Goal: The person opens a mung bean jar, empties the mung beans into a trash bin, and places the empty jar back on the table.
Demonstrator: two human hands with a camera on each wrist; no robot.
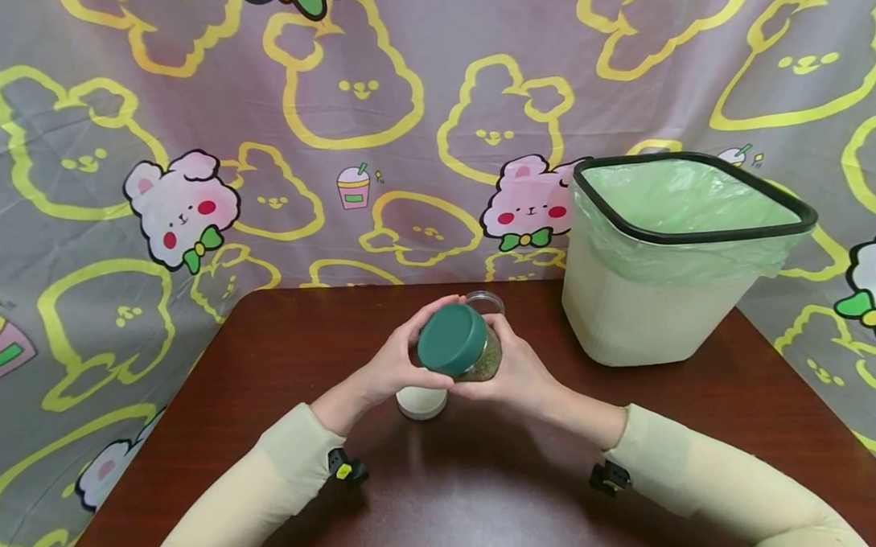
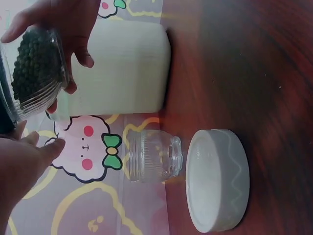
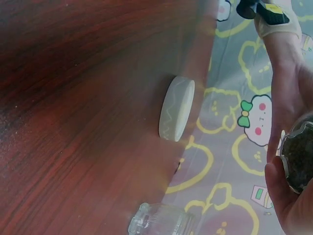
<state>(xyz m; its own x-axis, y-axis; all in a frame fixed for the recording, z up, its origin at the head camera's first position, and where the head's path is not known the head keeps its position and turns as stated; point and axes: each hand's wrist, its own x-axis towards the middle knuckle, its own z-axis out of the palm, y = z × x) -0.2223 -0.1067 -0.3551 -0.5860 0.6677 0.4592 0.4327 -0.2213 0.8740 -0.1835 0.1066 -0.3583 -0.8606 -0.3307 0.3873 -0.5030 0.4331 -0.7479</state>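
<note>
With fingers of the left hand curled round the green lid and of the right hand round the glass jar, holds it above the counter with long axis from lid at ten o'clock to glass at four.

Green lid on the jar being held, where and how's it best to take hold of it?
I'd take the lid by its round edge, left grip coming from the left. The jar is tilted, so the lid faces up and left; its top looks smooth and flat, and the right grip holds the jar's body from the right.
</note>
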